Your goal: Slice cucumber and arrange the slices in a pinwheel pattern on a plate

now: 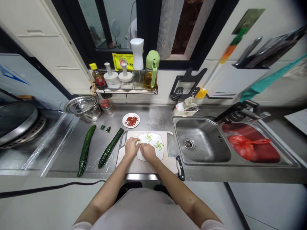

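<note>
My left hand [131, 147] is closed at the upper left edge of a white square plate [151, 156], its fingertips pinching a small green cucumber slice [139, 141]. Right beside it, my right hand [148, 151] is curled over the plate; its fingertips meet the left ones, and what they grip is hidden. Two pinwheels of thin cucumber slices [158, 146] lie on the plate's upper and right parts. Under the plate is a light cutting board [129, 167]. A knife with a wide blade and black handle [180, 168] rests along the board's right side.
Left of the board lie a cut cucumber [110, 148], a longer cucumber [86, 150] and small cucumber ends [107, 129]. Behind it sits a plate of red bits [131, 121]. A steel pot [83, 108] stands back left; a double sink [201, 140] lies right.
</note>
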Demonstrator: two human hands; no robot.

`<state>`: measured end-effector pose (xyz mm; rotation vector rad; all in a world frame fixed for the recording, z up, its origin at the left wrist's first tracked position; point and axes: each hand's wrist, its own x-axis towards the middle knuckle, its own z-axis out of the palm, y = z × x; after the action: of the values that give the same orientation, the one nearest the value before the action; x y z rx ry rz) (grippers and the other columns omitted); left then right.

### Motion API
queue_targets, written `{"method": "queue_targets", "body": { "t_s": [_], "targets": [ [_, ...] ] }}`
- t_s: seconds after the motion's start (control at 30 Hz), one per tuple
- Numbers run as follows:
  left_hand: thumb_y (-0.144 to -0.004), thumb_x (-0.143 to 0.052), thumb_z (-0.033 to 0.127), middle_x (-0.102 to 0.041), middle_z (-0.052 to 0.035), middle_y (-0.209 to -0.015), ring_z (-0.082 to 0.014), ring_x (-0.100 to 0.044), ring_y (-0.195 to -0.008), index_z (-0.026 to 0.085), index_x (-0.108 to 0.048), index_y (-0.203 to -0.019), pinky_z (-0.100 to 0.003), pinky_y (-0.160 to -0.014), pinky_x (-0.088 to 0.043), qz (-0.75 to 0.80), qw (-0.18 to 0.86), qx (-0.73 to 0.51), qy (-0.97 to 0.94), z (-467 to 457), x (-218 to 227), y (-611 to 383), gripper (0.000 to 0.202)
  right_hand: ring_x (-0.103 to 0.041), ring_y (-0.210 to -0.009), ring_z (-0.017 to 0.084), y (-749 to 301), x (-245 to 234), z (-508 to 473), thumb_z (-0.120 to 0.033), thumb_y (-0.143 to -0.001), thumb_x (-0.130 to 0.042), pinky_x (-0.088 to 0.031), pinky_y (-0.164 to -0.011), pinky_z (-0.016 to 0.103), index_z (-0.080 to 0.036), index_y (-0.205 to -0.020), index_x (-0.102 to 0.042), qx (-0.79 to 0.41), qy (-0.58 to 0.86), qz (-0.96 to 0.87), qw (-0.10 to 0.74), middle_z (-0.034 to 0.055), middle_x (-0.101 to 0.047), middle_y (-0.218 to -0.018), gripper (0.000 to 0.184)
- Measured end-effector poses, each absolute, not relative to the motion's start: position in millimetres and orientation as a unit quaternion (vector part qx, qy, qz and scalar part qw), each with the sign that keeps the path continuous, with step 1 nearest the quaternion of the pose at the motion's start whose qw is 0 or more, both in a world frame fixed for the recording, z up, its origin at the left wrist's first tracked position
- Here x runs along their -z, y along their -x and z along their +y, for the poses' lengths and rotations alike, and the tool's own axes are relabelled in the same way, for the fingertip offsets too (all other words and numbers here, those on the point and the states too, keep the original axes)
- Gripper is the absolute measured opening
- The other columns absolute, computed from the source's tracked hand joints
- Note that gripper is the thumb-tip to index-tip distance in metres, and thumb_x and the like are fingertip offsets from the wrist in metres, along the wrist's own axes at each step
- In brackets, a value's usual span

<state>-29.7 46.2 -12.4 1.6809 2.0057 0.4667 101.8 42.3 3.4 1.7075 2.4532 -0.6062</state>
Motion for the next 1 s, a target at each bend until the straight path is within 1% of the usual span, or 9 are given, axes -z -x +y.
{"method": "queue_targets", "body": {
  "t_s": [0.17, 0.27, 0.37, 0.43, 0.57, 0.67, 0.73, 0.83, 1.0],
  "targets": [
    [-0.081, -0.061, 0.028, -0.061, -0.0062, -0.101, -0.0250, -0.053, -0.105, 0.028, -0.071, -0.103, -0.039, -0.095, -0.036, 0.736, 0.243, -0.197, -0.601, 48, 17, 30, 0.024, -0.063, -0.098, 0.020, -108, -8, 46, -0.027, -0.098, -0.036, -0.041, -0.076, 0.026, -0.021, -0.122, -0.056, 0.235, -0.596, 0.768, -0.001, 0.0075, -0.068, -0.108, 0.032],
    [-0.079, -0.060, 0.026, -0.062, -0.0055, -0.099, -0.0216, -0.057, -0.096, 0.025, -0.071, -0.100, -0.035, -0.090, -0.041, 0.736, 0.269, -0.261, -0.564, 50, 23, 34, 0.024, -0.063, -0.098, 0.020, -116, -13, 50, -0.029, -0.097, -0.038, -0.040, -0.076, 0.026, -0.023, -0.123, -0.057, 0.249, -0.627, 0.737, -0.034, 0.0066, -0.069, -0.111, 0.033],
    [-0.080, -0.055, 0.026, -0.062, -0.0055, -0.096, -0.0174, -0.059, -0.083, 0.020, -0.069, -0.104, -0.031, -0.083, -0.045, 0.753, 0.280, -0.333, -0.493, 50, 28, 45, 0.028, -0.063, -0.096, 0.019, -127, -17, 52, -0.028, -0.095, -0.040, -0.039, -0.075, 0.025, -0.024, -0.121, -0.060, 0.256, -0.641, 0.721, -0.065, 0.0052, -0.070, -0.109, 0.033],
    [-0.081, -0.053, 0.027, -0.063, -0.0055, -0.094, -0.0176, -0.059, -0.083, 0.020, -0.068, -0.106, -0.031, -0.082, -0.045, 0.775, 0.268, -0.349, -0.455, 48, 28, 53, 0.030, -0.063, -0.093, 0.019, -135, -19, 53, -0.029, -0.094, -0.041, -0.038, -0.073, 0.024, -0.024, -0.118, -0.062, 0.259, -0.649, 0.710, -0.086, 0.0046, -0.071, -0.102, 0.032],
    [-0.082, -0.052, 0.028, -0.064, -0.0075, -0.097, -0.0240, -0.058, -0.095, 0.022, -0.067, -0.107, -0.037, -0.088, -0.041, 0.816, 0.227, -0.285, -0.450, 42, 22, 63, 0.030, -0.063, -0.084, 0.018, -152, -21, 49, -0.030, -0.092, -0.041, -0.038, -0.069, 0.023, -0.022, -0.112, -0.065, 0.272, -0.656, 0.690, -0.142, 0.0036, -0.072, -0.089, 0.032],
    [-0.083, -0.053, 0.032, -0.064, -0.0107, -0.106, -0.0301, -0.055, -0.106, 0.024, -0.066, -0.110, -0.044, -0.092, -0.037, 0.837, 0.191, -0.208, -0.469, 40, 13, 62, 0.031, -0.062, -0.075, 0.017, -160, -21, 45, -0.032, -0.091, -0.040, -0.038, -0.064, 0.023, -0.021, -0.108, -0.067, 0.288, -0.654, 0.677, -0.175, 0.0020, -0.069, -0.076, 0.033],
    [-0.082, -0.055, 0.037, -0.063, -0.0129, -0.111, -0.0328, -0.053, -0.109, 0.023, -0.064, -0.111, -0.046, -0.093, -0.035, 0.843, 0.177, -0.168, -0.479, 42, 9, 60, 0.034, -0.060, -0.072, 0.017, -163, -20, 41, -0.033, -0.090, -0.041, -0.038, -0.063, 0.022, -0.020, -0.106, -0.067, 0.294, -0.652, 0.672, -0.192, 0.0011, -0.066, -0.071, 0.033],
    [-0.081, -0.057, 0.038, -0.061, -0.0136, -0.115, -0.0336, -0.051, -0.112, 0.022, -0.064, -0.111, -0.047, -0.094, -0.034, 0.846, 0.171, -0.136, -0.486, 46, 7, 55, 0.034, -0.059, -0.069, 0.017, -167, -20, 36, -0.033, -0.088, -0.042, -0.038, -0.062, 0.022, -0.020, -0.102, -0.068, 0.302, -0.641, 0.670, -0.221, 0.0007, -0.065, -0.069, 0.032],
    [-0.082, -0.057, 0.031, -0.063, -0.0109, -0.112, -0.0308, -0.052, -0.112, 0.023, -0.064, -0.106, -0.044, -0.094, -0.034, 0.848, 0.180, -0.138, -0.479, 50, 8, 51, 0.026, -0.056, -0.063, 0.016, -173, -22, 31, -0.034, -0.087, -0.042, -0.038, -0.061, 0.023, -0.019, -0.096, -0.069, 0.309, -0.631, 0.667, -0.249, 0.0007, -0.062, -0.064, 0.032]
  ]
}}
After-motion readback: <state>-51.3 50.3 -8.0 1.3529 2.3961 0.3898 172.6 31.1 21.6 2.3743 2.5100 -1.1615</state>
